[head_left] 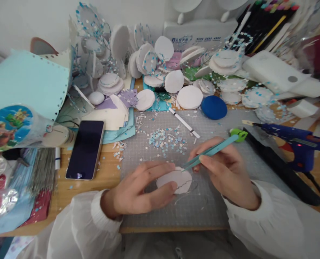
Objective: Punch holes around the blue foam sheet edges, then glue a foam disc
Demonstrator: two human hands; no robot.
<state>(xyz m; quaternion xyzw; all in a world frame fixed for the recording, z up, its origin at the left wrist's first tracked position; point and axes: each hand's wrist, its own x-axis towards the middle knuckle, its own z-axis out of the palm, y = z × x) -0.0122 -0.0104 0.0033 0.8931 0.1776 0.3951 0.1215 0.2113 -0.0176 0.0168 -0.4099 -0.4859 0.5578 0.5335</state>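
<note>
My right hand (224,169) pinches a pair of light blue tweezers (216,148). Their tips meet the upper edge of a white round disc (165,181) lying on the grey cutting mat (138,219). A thin dark line, perhaps wire or thread, crosses the disc and loops off its right side. From the left, my left hand (145,189) steadies the disc, thumb and fingertips on its face. Just beyond sits a scatter of tiny blue and white paper pieces (167,140), near a white pen (185,124).
Behind the mat are many white discs (189,97) and a dark blue disc (214,107). To the right lie a blue glue gun (297,138) with a red light and a long black object (278,165). A phone (86,149) and patterned cup (17,126) occupy the left.
</note>
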